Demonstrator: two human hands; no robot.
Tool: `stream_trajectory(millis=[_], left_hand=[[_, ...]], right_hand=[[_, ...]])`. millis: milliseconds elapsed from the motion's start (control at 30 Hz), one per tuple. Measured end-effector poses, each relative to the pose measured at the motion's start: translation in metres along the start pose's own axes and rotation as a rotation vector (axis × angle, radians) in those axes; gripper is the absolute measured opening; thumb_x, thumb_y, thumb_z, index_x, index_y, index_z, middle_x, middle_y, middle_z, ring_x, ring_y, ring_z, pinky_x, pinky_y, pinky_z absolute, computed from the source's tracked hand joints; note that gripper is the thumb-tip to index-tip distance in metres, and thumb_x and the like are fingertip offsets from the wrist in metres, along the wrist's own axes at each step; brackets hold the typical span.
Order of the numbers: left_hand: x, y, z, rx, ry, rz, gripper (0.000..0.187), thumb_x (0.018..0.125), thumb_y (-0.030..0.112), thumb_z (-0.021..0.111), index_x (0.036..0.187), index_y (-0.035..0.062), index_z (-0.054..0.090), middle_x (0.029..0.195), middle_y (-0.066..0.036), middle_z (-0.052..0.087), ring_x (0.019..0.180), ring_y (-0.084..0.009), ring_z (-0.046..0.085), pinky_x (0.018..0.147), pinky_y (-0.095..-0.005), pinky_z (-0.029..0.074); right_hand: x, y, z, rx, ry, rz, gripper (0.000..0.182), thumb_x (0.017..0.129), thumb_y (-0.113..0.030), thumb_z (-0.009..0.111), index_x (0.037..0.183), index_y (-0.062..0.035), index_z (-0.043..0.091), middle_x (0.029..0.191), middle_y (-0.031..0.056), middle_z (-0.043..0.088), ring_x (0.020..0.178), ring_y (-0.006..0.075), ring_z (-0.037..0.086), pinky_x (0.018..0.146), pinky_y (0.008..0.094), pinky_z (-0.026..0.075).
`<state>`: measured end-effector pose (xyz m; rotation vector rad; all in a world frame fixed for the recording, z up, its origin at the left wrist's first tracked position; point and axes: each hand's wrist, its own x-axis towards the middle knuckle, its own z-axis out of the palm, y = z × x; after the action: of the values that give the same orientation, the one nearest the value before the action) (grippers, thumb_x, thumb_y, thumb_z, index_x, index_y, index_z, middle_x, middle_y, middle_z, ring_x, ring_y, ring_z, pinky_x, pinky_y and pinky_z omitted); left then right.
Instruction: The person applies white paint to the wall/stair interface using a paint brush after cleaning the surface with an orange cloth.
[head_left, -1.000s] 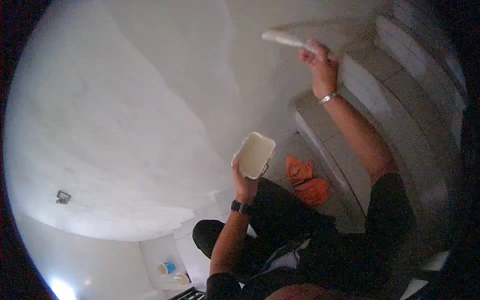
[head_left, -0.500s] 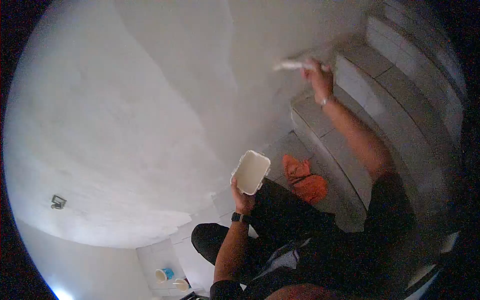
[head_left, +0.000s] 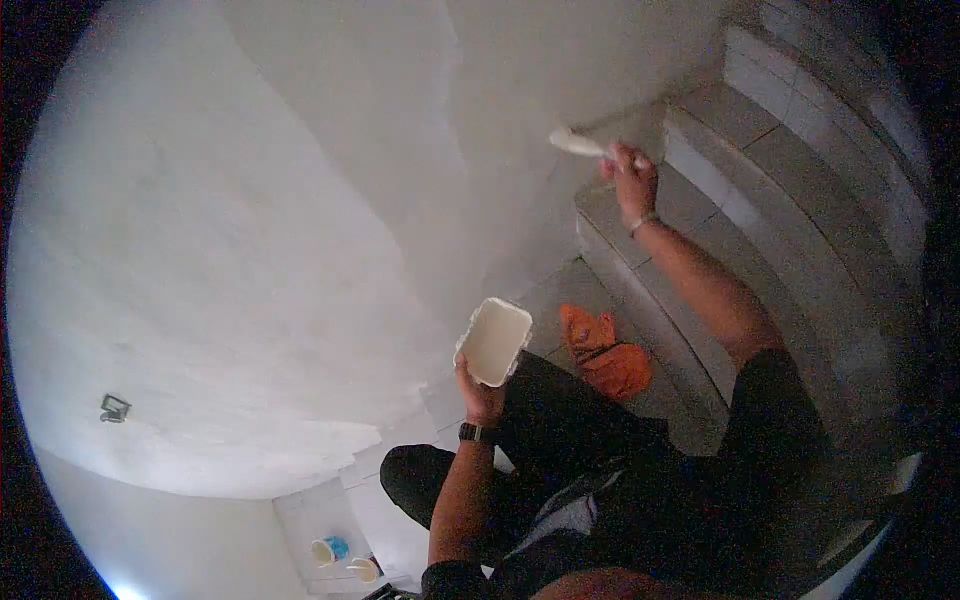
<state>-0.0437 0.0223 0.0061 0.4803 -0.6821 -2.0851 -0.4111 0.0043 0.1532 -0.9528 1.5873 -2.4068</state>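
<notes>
My left hand [head_left: 481, 390] holds a white rectangular tub [head_left: 496, 342] by its side, its open top facing me, above my dark-clad leg. My right hand [head_left: 632, 180] is stretched out at the upper right, closed round the handle of a pale brush [head_left: 576, 143]. The brush's head points left, close to the wall [head_left: 370, 130] just above the steps. Whether it touches the wall I cannot tell.
Tiled steps [head_left: 690, 180] curve along the right side. An orange cloth or bag [head_left: 607, 355] lies on the tiles between my leg and the steps. Two small containers [head_left: 324, 552] stand at the bottom left. A box fitting [head_left: 114, 408] is on the wall.
My right hand has moved slightly down with the brush, whose head now tilts up to the left. The left hand and tub show almost the same pose, with a small shift of the whole view.
</notes>
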Motion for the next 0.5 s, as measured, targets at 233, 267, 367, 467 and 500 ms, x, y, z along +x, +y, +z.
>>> stream_trajectory(millis=[233,267,367,467,500], left_hand=[[-0.001,0.002,0.005,0.032,0.021,-0.002,0.061,0.087,0.054,0.040,0.127,0.0081,0.041,0.123,-0.012,0.050,0.109,-0.0287,0.052,0.087,-0.0416,0.045],[-0.003,0.003,0.010,0.031,0.038,-0.001,0.062,0.087,0.055,0.040,0.128,0.0077,0.041,0.123,-0.012,0.050,0.109,-0.0289,0.052,0.087,-0.0420,0.046],[0.001,0.003,0.007,-0.017,0.014,-0.034,0.063,0.087,0.055,0.039,0.128,0.0072,0.041,0.124,-0.013,0.049,0.109,-0.0295,0.051,0.087,-0.0429,0.046],[-0.001,0.006,0.011,-0.025,-0.001,-0.052,0.064,0.087,0.055,0.039,0.129,0.0069,0.040,0.125,-0.013,0.048,0.110,-0.0300,0.050,0.089,-0.0437,0.045],[-0.003,0.008,0.015,0.018,0.025,-0.035,0.064,0.087,0.055,0.039,0.129,0.0068,0.040,0.125,-0.013,0.048,0.111,-0.0302,0.050,0.090,-0.0440,0.044]], right_hand=[[-0.005,-0.030,-0.042,-0.513,-0.487,-0.455,0.021,0.086,-0.018,0.061,0.099,-0.0016,0.061,0.089,0.0085,0.064,0.077,0.0195,0.062,0.069,0.0304,0.049],[0.005,-0.051,-0.045,-0.805,-0.692,-0.683,0.021,0.086,-0.017,0.061,0.101,-0.0031,0.061,0.093,0.0086,0.063,0.081,0.0221,0.061,0.071,0.0322,0.049],[0.038,-0.084,-0.037,-1.016,-1.029,-0.908,0.023,0.085,-0.018,0.062,0.104,-0.0073,0.061,0.097,0.0085,0.061,0.088,0.0259,0.059,0.074,0.0353,0.049],[0.074,-0.104,-0.020,-1.044,-1.118,-1.201,0.025,0.084,-0.019,0.063,0.106,-0.0072,0.059,0.096,0.0087,0.061,0.089,0.0252,0.058,0.077,0.0362,0.048],[0.084,-0.120,-0.010,-1.031,-1.104,-1.094,0.026,0.083,-0.019,0.063,0.107,-0.0078,0.059,0.096,0.0081,0.061,0.091,0.0248,0.058,0.078,0.0360,0.048]])
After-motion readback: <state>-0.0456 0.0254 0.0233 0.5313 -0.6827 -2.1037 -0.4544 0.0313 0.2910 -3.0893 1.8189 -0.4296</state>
